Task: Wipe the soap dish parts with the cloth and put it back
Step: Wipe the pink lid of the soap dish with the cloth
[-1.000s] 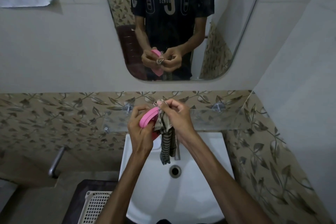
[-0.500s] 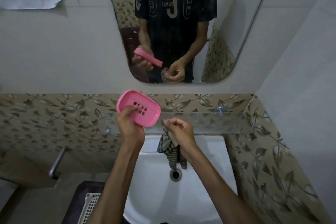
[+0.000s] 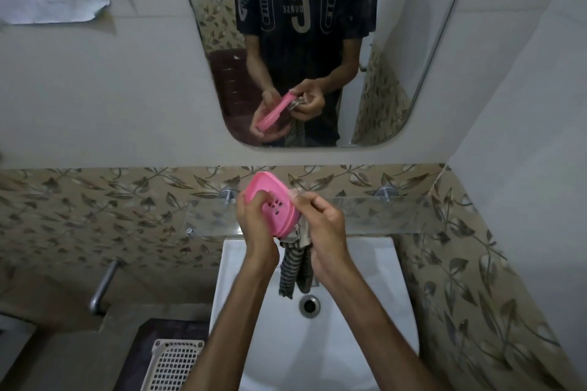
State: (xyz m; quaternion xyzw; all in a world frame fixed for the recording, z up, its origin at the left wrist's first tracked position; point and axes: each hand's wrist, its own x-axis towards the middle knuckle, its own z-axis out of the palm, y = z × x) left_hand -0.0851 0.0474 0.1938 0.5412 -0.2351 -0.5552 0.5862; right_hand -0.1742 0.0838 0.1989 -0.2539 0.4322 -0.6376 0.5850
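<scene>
A pink oval soap dish part with several drain holes is held tilted above the basin, in front of the glass shelf. My left hand grips it from the left, thumb lying across its holed face. My right hand grips a bunched grey striped cloth against the dish's right edge. The cloth's ends hang down from my fist over the basin. Only one dish part is in view.
A white basin with a metal drain lies below my hands. Above hangs a mirror showing a person's reflection. A white perforated basket stands at lower left, beside a metal pipe on the tiled wall.
The hands, apart half a second ago, have come together. The left hand lowered and tilted the pink dish part, and the right hand raised the cloth to its right edge.
</scene>
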